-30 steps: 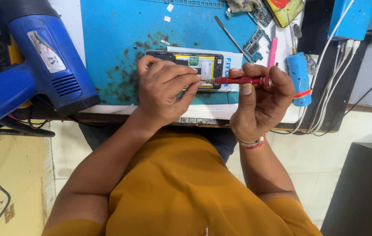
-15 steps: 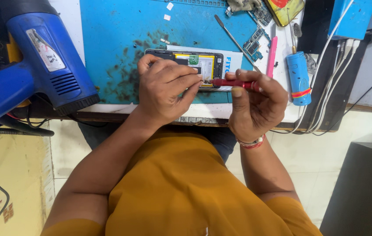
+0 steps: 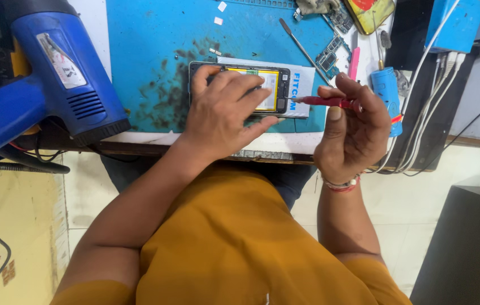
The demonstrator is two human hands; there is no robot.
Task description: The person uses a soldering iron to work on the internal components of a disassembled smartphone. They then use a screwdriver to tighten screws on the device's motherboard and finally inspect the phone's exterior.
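The left hand [image 3: 223, 110] presses flat on an opened phone [image 3: 251, 87] lying on a blue mat [image 3: 149, 45]. At its three o'clock, the right hand [image 3: 350, 133] pinches a red screwdriver [image 3: 324, 101], tip touching the phone's edge. A blue heat gun [image 3: 53, 79] lies at nine o'clock.

One phone [image 3: 276, 85], two screwdrivers [image 3: 321, 101], one heat gun [image 3: 53, 85].

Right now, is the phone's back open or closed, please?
Open: the phone lies back-up on the mat, its battery exposed beneath the left hand.

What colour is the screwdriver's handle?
Red, seen in the head view: the screwdriver in the right hand.
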